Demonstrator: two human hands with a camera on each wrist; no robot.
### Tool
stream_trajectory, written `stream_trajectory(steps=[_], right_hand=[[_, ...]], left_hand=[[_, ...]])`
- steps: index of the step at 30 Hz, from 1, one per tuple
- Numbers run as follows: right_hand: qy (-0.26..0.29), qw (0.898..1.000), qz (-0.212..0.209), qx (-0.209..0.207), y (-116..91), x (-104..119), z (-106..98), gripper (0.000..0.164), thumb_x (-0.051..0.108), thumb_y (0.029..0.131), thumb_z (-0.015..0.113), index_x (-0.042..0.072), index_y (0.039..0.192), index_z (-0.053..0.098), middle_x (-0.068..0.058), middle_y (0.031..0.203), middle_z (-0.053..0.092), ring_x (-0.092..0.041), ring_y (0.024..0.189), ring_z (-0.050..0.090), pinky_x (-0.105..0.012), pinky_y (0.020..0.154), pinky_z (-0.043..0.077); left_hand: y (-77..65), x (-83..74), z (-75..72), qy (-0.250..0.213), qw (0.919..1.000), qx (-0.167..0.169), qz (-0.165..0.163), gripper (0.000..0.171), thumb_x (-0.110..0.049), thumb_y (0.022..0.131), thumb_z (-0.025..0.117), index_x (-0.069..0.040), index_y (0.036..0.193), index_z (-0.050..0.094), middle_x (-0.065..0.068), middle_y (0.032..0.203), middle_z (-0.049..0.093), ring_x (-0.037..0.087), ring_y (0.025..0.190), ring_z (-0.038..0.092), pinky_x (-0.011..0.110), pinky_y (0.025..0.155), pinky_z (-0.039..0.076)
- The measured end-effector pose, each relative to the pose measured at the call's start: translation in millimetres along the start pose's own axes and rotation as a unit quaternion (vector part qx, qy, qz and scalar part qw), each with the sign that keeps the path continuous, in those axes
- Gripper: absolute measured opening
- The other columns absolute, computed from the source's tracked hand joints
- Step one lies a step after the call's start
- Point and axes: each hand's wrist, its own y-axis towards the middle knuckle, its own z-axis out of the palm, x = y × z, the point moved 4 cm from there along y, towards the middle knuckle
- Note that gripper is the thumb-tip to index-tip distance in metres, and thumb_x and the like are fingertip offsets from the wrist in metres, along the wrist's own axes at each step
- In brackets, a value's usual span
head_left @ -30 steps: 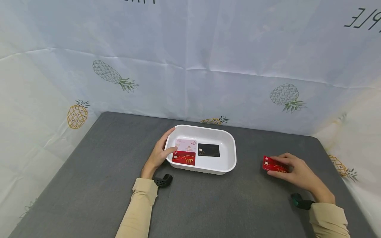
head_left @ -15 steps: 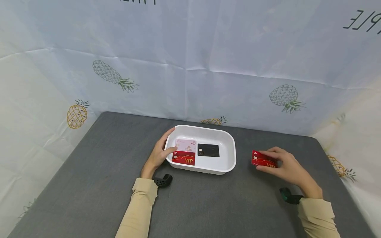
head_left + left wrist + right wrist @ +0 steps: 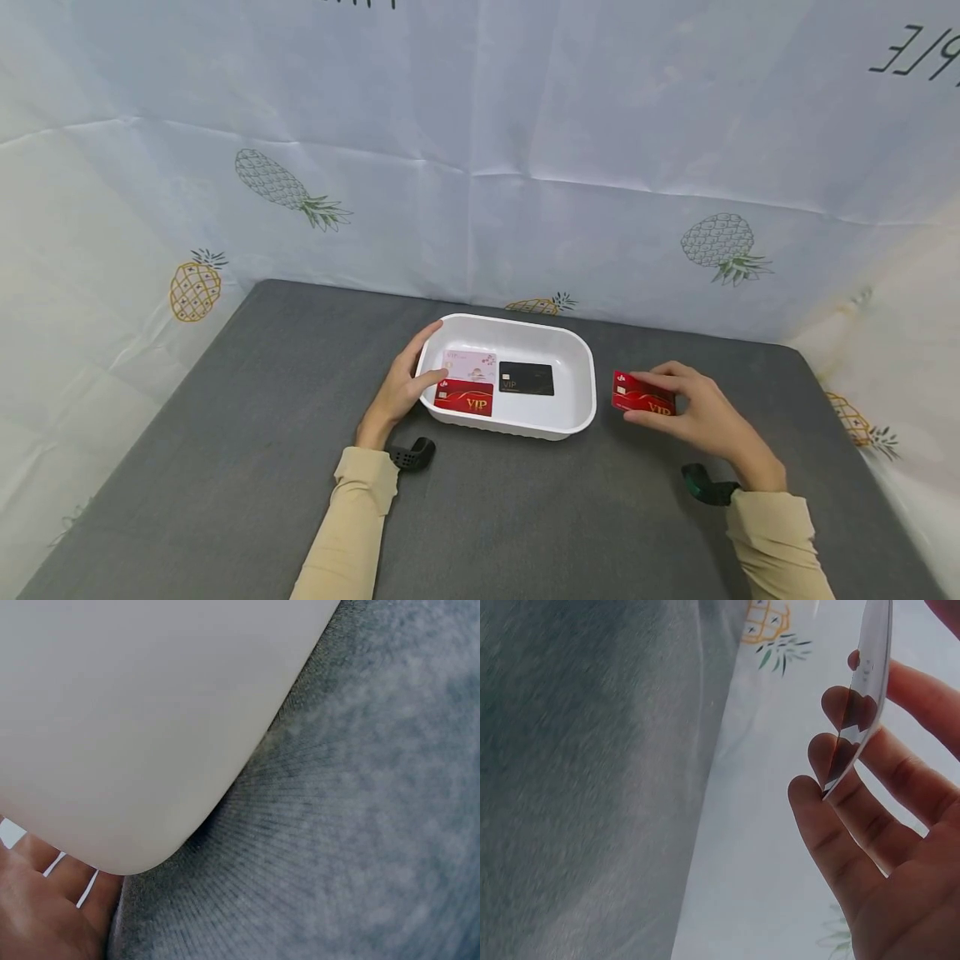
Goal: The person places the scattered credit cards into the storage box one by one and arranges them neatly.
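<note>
My right hand pinches a red VIP card by its edges, a little to the right of the white tray. The right wrist view shows the same card nearly edge-on between thumb and fingers. At the tray's left end my left hand grips the wall, thumb over the rim and fingers along the outside. Inside the tray lie a pink VIP card, a second red VIP card just below it, and a black VIP card to their right.
The tray stands on a dark grey table near its back edge. Behind and beside the table hangs a pale cloth printed with pineapples. Each wrist wears a dark band, the left band close to the tray's front.
My right hand has moved left with the red card, closer to the tray. The left hand, the tray and the cards in it stay put.
</note>
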Motion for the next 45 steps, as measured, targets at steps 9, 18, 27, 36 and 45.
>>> stream_trajectory(steps=[9,18,27,36,45], right_hand=[[0.013,1.000,-0.011,0.004,14.4,17.6,7.4,0.055,0.028,0.080,0.089,0.006,0.127,0.072,-0.011,0.114,0.066,-0.026,0.101,0.059,-0.026,0.070,0.055],[0.030,0.999,-0.032,-0.001,30.8,35.4,19.8,0.053,0.024,0.080,0.088,0.004,0.126,0.072,-0.011,0.116,0.066,-0.026,0.103,0.058,-0.026,0.073,0.056],[0.046,0.998,-0.046,0.012,46.1,60.3,34.5,0.057,0.024,0.082,0.087,0.006,0.133,0.068,-0.013,0.124,0.063,-0.027,0.109,0.056,-0.030,0.075,0.057],[0.067,0.997,-0.043,0.024,59.4,81.5,47.3,0.059,0.025,0.084,0.085,0.008,0.137,0.066,-0.014,0.132,0.060,-0.030,0.116,0.053,-0.044,0.078,0.057],[0.094,0.993,-0.061,0.036,70.2,95.6,62.6,0.061,0.025,0.085,0.084,0.008,0.140,0.063,-0.012,0.136,0.060,-0.027,0.119,0.054,-0.042,0.081,0.057]], left_hand=[[0.8,0.5,0.0,-0.003,1.0000,0.001,0.000,0.073,-0.005,0.090,0.060,-0.006,0.159,0.034,0.026,0.153,0.043,0.044,0.128,0.049,0.059,0.109,0.041],[0.3,0.5,0.1,-0.006,1.0000,0.002,0.000,0.073,-0.005,0.090,0.060,-0.006,0.159,0.034,0.027,0.152,0.044,0.045,0.127,0.050,0.059,0.108,0.042],[0.4,-0.9,-0.1,-0.002,1.0000,0.000,-0.002,0.074,-0.006,0.090,0.060,-0.007,0.159,0.034,0.026,0.153,0.044,0.044,0.128,0.050,0.058,0.108,0.043],[0.3,-1.1,-0.2,-0.002,1.0000,0.000,-0.006,0.073,-0.006,0.090,0.061,-0.008,0.159,0.035,0.025,0.154,0.043,0.044,0.128,0.050,0.059,0.108,0.043],[0.8,-1.4,-0.2,-0.006,0.9999,-0.001,-0.010,0.074,-0.006,0.090,0.062,-0.009,0.159,0.035,0.024,0.155,0.043,0.043,0.129,0.050,0.059,0.108,0.043]])
